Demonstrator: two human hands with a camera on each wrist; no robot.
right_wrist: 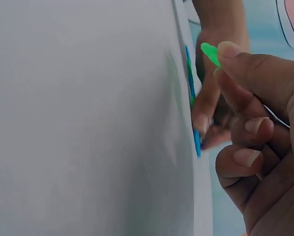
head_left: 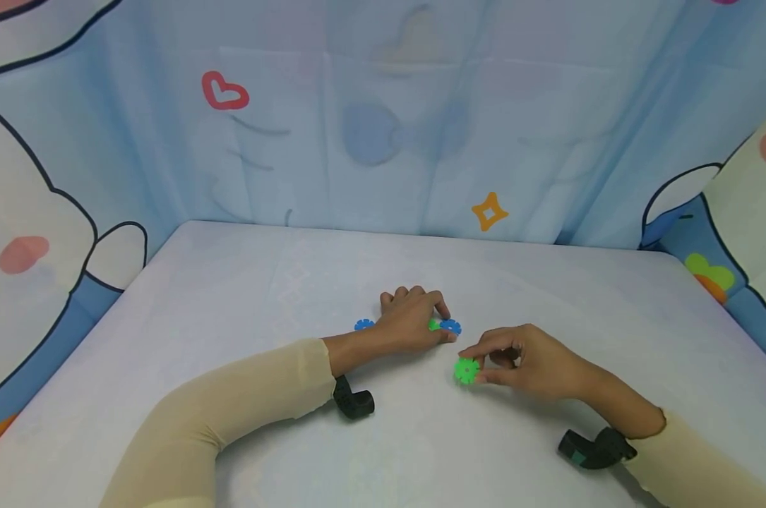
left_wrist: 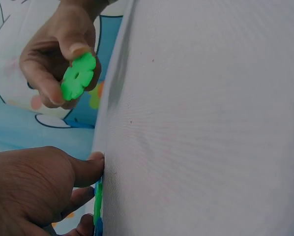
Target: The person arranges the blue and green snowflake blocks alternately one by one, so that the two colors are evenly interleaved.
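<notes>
My right hand (head_left: 538, 363) pinches a green notched plastic disc (head_left: 467, 371) between thumb and fingers, upright above the table. In the right wrist view, that green disc (right_wrist: 211, 53) appears nearly edge-on at the fingertips. To its left, my left hand (head_left: 414, 321) is low over a row of flat linked discs, thumb and index finger on either side of a blue notched disc (head_left: 450, 326) at the right end. A green disc (head_left: 434, 324) adjoins it, partly under the hand. Another blue disc (head_left: 364, 324) shows left of the wrist; the middle of the row is hidden.
A white cloth covers the table (head_left: 294, 275). Behind it hangs a light blue printed curtain (head_left: 332, 141), with cartoon-patterned cloth at both sides. Each wrist carries a black camera mount, the left one (head_left: 354, 403) close above the tabletop.
</notes>
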